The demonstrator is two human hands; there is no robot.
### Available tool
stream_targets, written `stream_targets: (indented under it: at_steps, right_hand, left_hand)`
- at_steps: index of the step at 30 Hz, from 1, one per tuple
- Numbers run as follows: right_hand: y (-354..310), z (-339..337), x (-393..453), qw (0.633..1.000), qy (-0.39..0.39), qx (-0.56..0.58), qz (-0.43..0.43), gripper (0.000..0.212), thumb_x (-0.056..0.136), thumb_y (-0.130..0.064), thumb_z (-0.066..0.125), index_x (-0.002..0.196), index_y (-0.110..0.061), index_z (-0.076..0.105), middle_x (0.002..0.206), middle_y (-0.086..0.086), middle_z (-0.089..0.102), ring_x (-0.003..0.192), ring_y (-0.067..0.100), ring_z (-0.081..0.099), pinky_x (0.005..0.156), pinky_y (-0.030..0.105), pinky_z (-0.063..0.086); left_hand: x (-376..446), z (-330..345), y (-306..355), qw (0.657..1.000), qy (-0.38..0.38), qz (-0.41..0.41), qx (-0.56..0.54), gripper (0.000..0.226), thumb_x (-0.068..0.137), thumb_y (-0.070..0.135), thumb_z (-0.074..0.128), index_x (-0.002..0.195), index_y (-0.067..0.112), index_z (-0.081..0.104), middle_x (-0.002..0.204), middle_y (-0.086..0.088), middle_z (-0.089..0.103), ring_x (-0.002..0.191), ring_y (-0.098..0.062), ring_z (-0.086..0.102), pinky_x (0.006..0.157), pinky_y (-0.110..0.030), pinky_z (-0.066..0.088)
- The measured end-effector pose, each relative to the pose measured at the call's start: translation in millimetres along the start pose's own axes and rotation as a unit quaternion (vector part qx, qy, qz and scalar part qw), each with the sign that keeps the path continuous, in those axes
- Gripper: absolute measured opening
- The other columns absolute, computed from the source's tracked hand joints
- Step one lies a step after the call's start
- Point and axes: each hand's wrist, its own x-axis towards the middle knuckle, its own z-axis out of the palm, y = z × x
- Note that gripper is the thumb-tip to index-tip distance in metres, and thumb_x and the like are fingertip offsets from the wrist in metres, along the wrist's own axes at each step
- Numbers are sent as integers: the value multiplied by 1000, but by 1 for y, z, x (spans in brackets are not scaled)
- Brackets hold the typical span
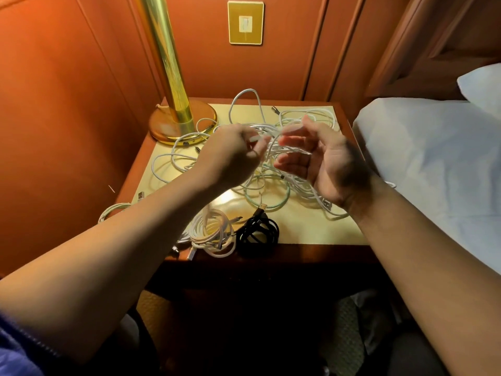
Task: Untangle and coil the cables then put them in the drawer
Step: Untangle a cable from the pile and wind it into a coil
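Writing: none readable on any cable or on the wall switch plate [245, 22].
Left hand [230, 156]: raised over the nightstand [306, 229], fingers curled, pinching a white strand; motion blur hides the exact grip.
Right hand [320, 161]: palm turned inward, fingers half-curled with white strands running across them; whether it grips them cannot be told.
Tangled white cables [271, 164]: heaped at the middle of the top, loops spreading to 12 and 3 o'clock.
White coil [214, 232]: front edge, 6 o'clock.
Black coil [257, 232]: touching the white coil's right side.
Brass lamp [179, 115]: 10 o'clock corner.
Bed [433, 164]: at 3 o'clock.
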Motion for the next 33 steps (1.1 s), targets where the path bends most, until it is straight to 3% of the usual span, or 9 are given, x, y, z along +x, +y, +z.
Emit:
stream_targets:
  at_steps: [3,6,8,13,16,18,22,29,33]
  right_hand:
    - [6,2,2,990,36,-139,8,60,110,-50,26,110,-8,69,93,9,69,75,25,70,73,42,61]
    - [15,5,4,963,71,-261,-20,21,109,-29,45,123,-15,52,97,12,70,72,31,70,77,51,62]
    - [22,4,7,945,75,-317,-42,30,102,-21,60,129,-25,49,95,9,75,68,29,74,71,46,64]
    - [38,4,15,910,29,-401,-101,29,102,-33,64,130,-25,65,88,4,76,62,17,72,59,34,60]
    - [39,4,24,916,69,-377,-113,19,106,-29,57,112,-19,72,84,4,74,60,17,70,53,30,57]
    - [40,6,28,918,69,-376,-100,16,107,-27,55,104,-28,70,81,1,74,61,18,70,55,36,57]
    - [45,11,32,914,57,-389,-101,22,107,-21,54,102,-37,68,76,1,72,70,33,71,68,54,62]
    - [45,11,38,892,57,-429,-131,16,100,-42,66,108,-31,72,73,0,72,67,20,71,67,52,61]
    - [49,6,46,864,78,-478,-138,26,95,-48,69,118,-36,73,80,0,71,71,22,70,70,48,63]
  left_hand:
    - [2,-9,5,979,-19,-62,-195,48,109,35,46,67,15,57,56,5,53,43,-3,42,43,-20,34]
    - [5,-16,6,922,-19,-76,-380,62,113,40,24,64,12,49,50,5,41,43,-10,33,41,-24,28]
    - [6,-16,5,902,-20,-94,-422,65,112,46,16,65,13,49,51,6,39,46,-13,32,44,-24,29]
    - [5,-15,-2,932,-78,-74,-346,5,105,15,50,102,16,54,63,10,57,52,-7,42,47,-25,36]
    - [1,-10,-3,963,-118,-19,-243,25,99,15,64,120,25,55,73,-7,54,60,-11,45,53,-23,39]
    - [0,-5,-1,979,-74,15,-190,25,97,29,68,120,27,60,77,-10,63,62,-12,52,54,-23,44]
    - [5,-3,-1,990,22,4,-137,23,94,31,72,114,20,72,73,21,57,58,12,54,53,-5,39]
    - [9,-12,-9,966,59,-40,-249,18,96,24,70,99,8,77,72,15,67,63,7,58,58,-9,43]
    - [12,-25,-13,943,103,-54,-312,19,95,25,72,97,6,77,87,2,77,87,-7,72,80,-27,56]
